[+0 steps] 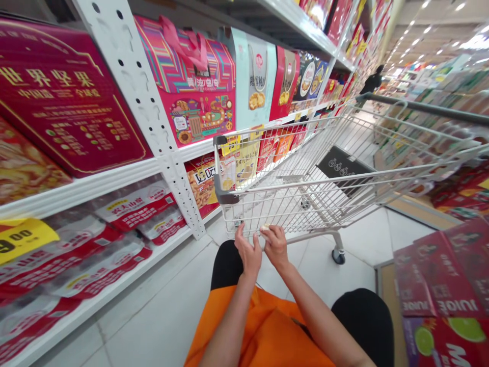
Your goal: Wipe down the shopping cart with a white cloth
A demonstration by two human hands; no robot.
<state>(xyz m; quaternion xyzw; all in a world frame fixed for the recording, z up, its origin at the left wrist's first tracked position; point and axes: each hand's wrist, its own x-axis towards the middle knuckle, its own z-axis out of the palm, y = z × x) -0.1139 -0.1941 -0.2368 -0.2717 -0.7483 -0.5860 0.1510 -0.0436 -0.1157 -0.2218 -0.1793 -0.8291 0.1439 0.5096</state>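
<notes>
A wire shopping cart [275, 184] stands in front of me, its front end with grey plastic corners nearest my knees. My right hand [276, 246] is closed, low by the cart's front end, with a small pale, cloth-like thing [265, 230] pinched in its fingers; its exact kind is too small to tell. Beside it, my left hand [249, 255] has its thumb and fingers apart and holds nothing I can see. Its fingertips are close to the lower front wires; whether they touch cannot be made out.
White shelving [168, 153] on the left holds gift boxes [198, 102] and shrink-wrapped bottle packs [114, 244]. Red juice cartons [439, 275] are stacked at the right. A black panel [344, 168] sits inside the cart. Farther down the aisle is a person in dark clothes [372, 81].
</notes>
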